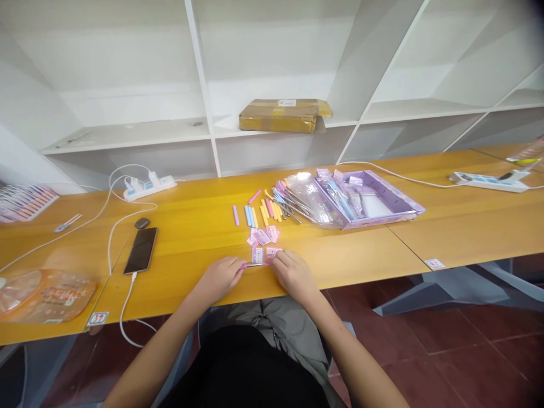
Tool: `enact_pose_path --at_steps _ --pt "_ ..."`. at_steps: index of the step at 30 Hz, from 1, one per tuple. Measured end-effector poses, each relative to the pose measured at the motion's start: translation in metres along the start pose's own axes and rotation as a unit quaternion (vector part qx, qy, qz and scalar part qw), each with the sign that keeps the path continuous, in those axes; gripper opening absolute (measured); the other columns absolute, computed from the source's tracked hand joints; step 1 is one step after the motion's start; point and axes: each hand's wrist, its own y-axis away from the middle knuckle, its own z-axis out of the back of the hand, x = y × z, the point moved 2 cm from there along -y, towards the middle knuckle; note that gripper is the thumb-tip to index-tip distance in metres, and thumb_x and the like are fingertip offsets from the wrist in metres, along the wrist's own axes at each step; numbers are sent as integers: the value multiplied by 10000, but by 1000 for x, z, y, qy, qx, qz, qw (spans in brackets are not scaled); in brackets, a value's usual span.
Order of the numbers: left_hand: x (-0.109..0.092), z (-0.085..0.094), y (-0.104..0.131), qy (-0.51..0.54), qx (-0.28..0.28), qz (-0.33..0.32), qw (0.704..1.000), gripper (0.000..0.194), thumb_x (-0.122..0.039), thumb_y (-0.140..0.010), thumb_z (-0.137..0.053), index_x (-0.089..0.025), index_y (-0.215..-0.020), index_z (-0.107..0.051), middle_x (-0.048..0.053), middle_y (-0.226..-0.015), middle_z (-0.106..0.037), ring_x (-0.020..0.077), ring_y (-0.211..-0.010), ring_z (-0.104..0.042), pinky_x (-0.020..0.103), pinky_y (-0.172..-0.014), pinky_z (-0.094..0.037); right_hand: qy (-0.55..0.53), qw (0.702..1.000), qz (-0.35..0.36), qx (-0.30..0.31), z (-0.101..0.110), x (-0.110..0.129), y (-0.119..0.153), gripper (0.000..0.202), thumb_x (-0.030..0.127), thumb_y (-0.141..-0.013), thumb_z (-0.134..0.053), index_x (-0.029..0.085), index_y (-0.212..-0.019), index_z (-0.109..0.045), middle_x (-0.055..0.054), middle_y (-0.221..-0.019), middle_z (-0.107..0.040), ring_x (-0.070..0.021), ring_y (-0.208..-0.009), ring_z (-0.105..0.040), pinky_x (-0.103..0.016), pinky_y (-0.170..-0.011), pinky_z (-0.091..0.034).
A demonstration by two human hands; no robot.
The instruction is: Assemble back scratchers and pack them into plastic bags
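Observation:
Near the table's front edge, a thin pink-and-silver pen (pixel 255 264) lies horizontally between my two hands. My left hand (pixel 221 276) is closed on its left end. My right hand (pixel 294 273) pinches the other end beside a small pink card (pixel 272 252). Another small card (pixel 257 255) lies just beyond the pen. Farther back is a loose pile of pink and purple cards (pixel 262 236). Behind it are several yellow pieces (pixel 264 213), blue pieces (pixel 247 216) and a purple piece (pixel 236 215), with slim metallic pens (pixel 293 205) to their right.
A purple box (pixel 399 212) with packaged items stands right of clear plastic bags (pixel 312 195). At left are a phone (pixel 141 250) on a cable, a power strip (pixel 151 187) and an orange plastic bag (pixel 63 294). A cardboard box (pixel 278 115) rests on the shelf.

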Motion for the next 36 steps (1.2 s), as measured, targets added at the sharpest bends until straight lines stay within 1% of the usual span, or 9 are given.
enact_pose_path --at_steps 6,11,16,22,27,30,33,34,36 --pt "2 -5 0 -6 5 14 1000 345 -342 -1151 -452 -185 -1061 -746 93 -948 -774 221 -861 -715 350 -810 -568 -11 1000 5 8 1 3 -4 247 172 -1134 -536 204 -946 -692 -64 -869 -640 -221 -826 -485 -376 -759 -356" --pt "0 -5 1 14 11 22 1000 274 -259 -1112 -494 -187 -1013 -740 81 -911 -750 209 -842 -696 327 -788 -535 -20 1000 12 12 2 3 -2 235 163 -1137 -532 202 -979 -701 -63 -881 -647 -220 -848 -506 -371 -763 -348" --pt "-3 -2 1 32 15 31 999 194 -226 -1079 -548 -199 -1012 -729 67 -917 -754 200 -839 -697 308 -772 -505 -26 999 22 9 6 2 -1 209 138 -1121 -563 178 -974 -706 -65 -881 -654 -218 -842 -488 -367 -767 -341" --pt "-6 -10 0 3 16 38 999 201 -267 -1078 -541 -207 -969 -700 57 -865 -745 179 -741 -666 293 -661 -451 -25 999 24 11 8 -2 -3 224 102 -1109 -549 185 -986 -717 -58 -877 -650 -215 -832 -481 -372 -763 -343" --pt "-6 -7 -2 -26 55 59 996 207 -288 -1068 -531 -214 -961 -692 61 -852 -759 196 -730 -685 293 -642 -431 -29 999 35 10 15 -1 -3 196 122 -1107 -580 195 -995 -724 -50 -860 -655 -215 -836 -506 -374 -759 -336" --pt "-3 0 -2 -32 67 50 996 231 -304 -1074 -512 -223 -965 -699 55 -843 -768 195 -712 -690 291 -627 -420 -33 999 24 6 22 -3 -1 171 169 -1112 -606 209 -995 -724 -40 -839 -659 -215 -827 -519 -375 -758 -332" --pt "15 12 7 -34 51 38 997 222 -306 -1063 -518 -234 -950 -696 37 -824 -765 176 -687 -681 276 -609 -412 -28 1000 -5 -4 37 -22 8 156 189 -1102 -633 220 -975 -719 -38 -833 -676 -216 -819 -540 -376 -763 -350" --pt "25 18 14 -39 40 37 998 223 -309 -1059 -519 -237 -941 -694 32 -813 -762 171 -676 -675 271 -601 -410 -24 1000 -15 -11 44 -34 14 147 178 -1098 -631 223 -992 -723 -41 -847 -691 -217 -827 -555 -376 -770 -364" --pt "49 34 32 -58 17 42 997 234 -322 -1059 -512 -243 -931 -691 21 -798 -759 165 -660 -668 263 -594 -409 -20 999 -41 -28 61 -68 34 154 142 -1093 -613 233 -1089 -737 -51 -914 -736 -218 -875 -602 -371 -798 -402"
